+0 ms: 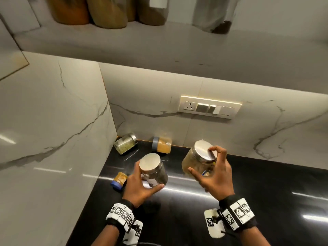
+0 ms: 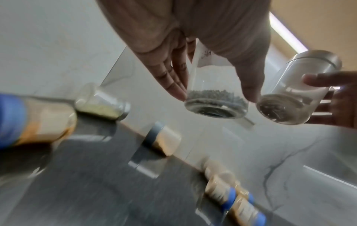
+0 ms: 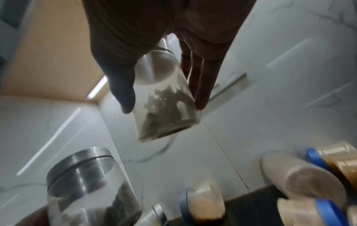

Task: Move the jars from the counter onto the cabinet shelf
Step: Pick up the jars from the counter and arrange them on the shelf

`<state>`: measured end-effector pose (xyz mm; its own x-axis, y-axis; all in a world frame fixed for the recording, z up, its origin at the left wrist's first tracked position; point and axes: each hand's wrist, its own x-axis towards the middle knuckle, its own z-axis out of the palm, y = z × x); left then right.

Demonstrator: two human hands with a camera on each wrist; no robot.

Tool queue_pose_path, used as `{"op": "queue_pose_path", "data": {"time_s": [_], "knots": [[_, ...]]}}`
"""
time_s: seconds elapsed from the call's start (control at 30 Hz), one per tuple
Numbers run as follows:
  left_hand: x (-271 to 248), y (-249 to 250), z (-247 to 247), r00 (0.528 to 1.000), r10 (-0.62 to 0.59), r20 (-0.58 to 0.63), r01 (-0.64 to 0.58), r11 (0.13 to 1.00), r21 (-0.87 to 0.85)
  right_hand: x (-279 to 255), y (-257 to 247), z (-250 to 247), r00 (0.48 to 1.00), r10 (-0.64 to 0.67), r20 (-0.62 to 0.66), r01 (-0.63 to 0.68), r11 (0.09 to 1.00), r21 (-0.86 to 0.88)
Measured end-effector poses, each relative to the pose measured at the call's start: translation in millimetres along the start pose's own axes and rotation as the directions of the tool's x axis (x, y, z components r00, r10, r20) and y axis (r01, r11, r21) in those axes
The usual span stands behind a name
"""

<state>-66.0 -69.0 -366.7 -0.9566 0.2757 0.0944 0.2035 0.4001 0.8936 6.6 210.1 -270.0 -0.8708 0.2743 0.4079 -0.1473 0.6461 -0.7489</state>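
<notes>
My left hand [image 1: 147, 176] grips a glass jar with a steel lid and dark grains [image 1: 154, 170], held above the black counter [image 1: 239, 183]. My right hand [image 1: 201, 161] holds a wider steel-lidded jar [image 1: 198, 158] by its lid and side, also lifted and tilted. The left wrist view shows the dark-grain jar [image 2: 214, 99] between my thumb and fingers, and the other jar [image 2: 295, 94] to its right. In the right wrist view the wider jar [image 3: 166, 107] sits between my thumb and fingers. The cabinet shelf [image 1: 177, 38] runs above the wall.
Lying on the counter near the corner are a steel-lidded jar of greenish contents [image 1: 125, 143], a grey-lidded jar of orange powder [image 1: 161, 145] and a small blue-lidded jar [image 1: 119, 180]. Several big jars [image 1: 106, 13] stand on the shelf. A switch plate [image 1: 210, 107] is on the wall.
</notes>
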Motion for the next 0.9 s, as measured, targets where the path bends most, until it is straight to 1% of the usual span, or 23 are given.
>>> {"op": "queue_pose_path", "data": {"time_s": [0.1,0.17,0.2,0.23,0.3,0.4,0.47,0.57,0.6,0.73,0.83,0.87,0.9], "knots": [[-10,41,-17,0.993,0.109,-0.047,-0.11,0.994,-0.011,-10,-34,-29,0.993,-0.089,-0.073,0.091,0.995,0.028],[-16,70,-30,0.978,0.195,-0.081,-0.195,0.981,0.01,-13,-57,-48,0.986,-0.117,-0.117,0.125,0.991,0.057],[-19,86,-37,0.961,0.257,-0.1,-0.258,0.966,0.01,-14,-68,-58,0.983,-0.124,-0.136,0.135,0.988,0.073],[-22,105,-44,0.933,0.34,-0.116,-0.342,0.94,0.006,-15,-80,-69,0.979,-0.131,-0.158,0.147,0.985,0.091],[-31,145,-58,0.862,0.488,-0.136,-0.489,0.872,0.024,-15,-101,-91,0.965,-0.168,-0.2,0.192,0.976,0.107],[-48,205,-76,0.774,0.618,-0.137,-0.615,0.786,0.072,-13,-130,-130,0.941,-0.223,-0.255,0.255,0.962,0.101],[-56,242,-88,0.755,0.643,-0.133,-0.639,0.766,0.076,-10,-151,-160,0.924,-0.265,-0.276,0.296,0.952,0.074],[-63,293,-101,0.749,0.65,-0.125,-0.642,0.76,0.104,0,-177,-202,0.903,-0.308,-0.301,0.331,0.943,0.03],[-66,309,-104,0.751,0.648,-0.128,-0.639,0.761,0.107,3,-182,-214,0.896,-0.311,-0.318,0.334,0.942,0.021],[-70,375,-112,0.724,0.679,-0.116,-0.661,0.733,0.16,31,-195,-254,0.861,-0.351,-0.367,0.363,0.931,-0.037],[-59,416,-109,0.746,0.657,-0.108,-0.642,0.753,0.146,57,-201,-277,0.847,-0.368,-0.383,0.374,0.925,-0.064],[-53,427,-107,0.749,0.654,-0.107,-0.637,0.755,0.156,65,-203,-281,0.842,-0.376,-0.387,0.376,0.923,-0.081],[-46,438,-105,0.743,0.661,-0.107,-0.64,0.748,0.179,72,-204,-287,0.83,-0.393,-0.396,0.383,0.917,-0.108]]}}
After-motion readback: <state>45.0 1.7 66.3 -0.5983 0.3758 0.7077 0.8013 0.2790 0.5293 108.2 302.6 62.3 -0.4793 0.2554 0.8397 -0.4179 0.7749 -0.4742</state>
